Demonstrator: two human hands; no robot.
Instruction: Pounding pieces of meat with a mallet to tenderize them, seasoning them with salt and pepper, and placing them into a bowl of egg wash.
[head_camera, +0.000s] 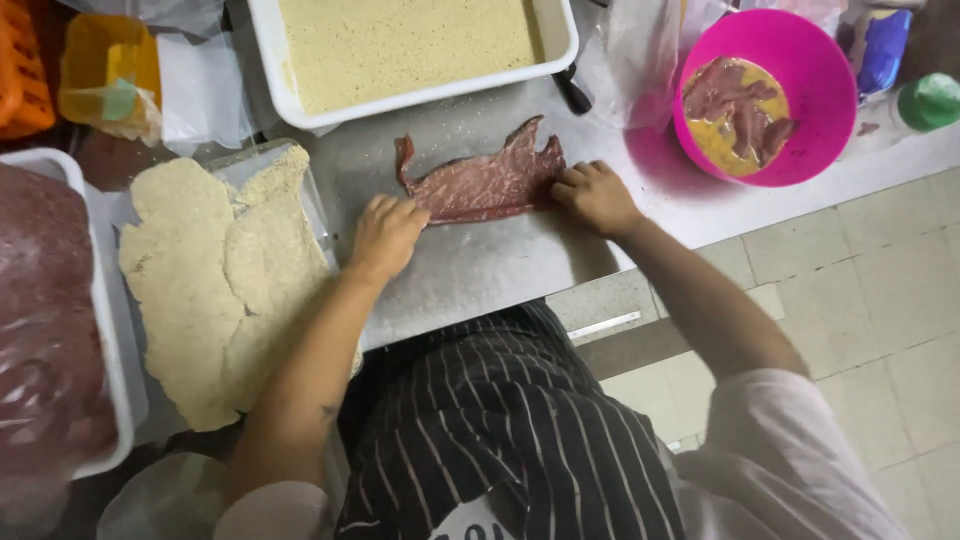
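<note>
A thin raw slice of meat (485, 180) lies flat on the steel counter (500, 260), dusted with crumbs. My left hand (385, 235) pinches its lower left edge. My right hand (595, 195) grips its right end with curled fingers. The slice is stretched between both hands. Just beyond it stands a white tray of breadcrumbs (410, 45). To the right sits a pink bowl (770, 90) holding beaten egg and more meat slices.
Breaded cutlets (215, 280) are stacked on a tray at the left. A white tub of raw meat (50, 320) stands at the far left. Plastic bags, a yellow container (105, 70) and a green-capped bottle (925, 100) line the back. Tiled floor lies at the right.
</note>
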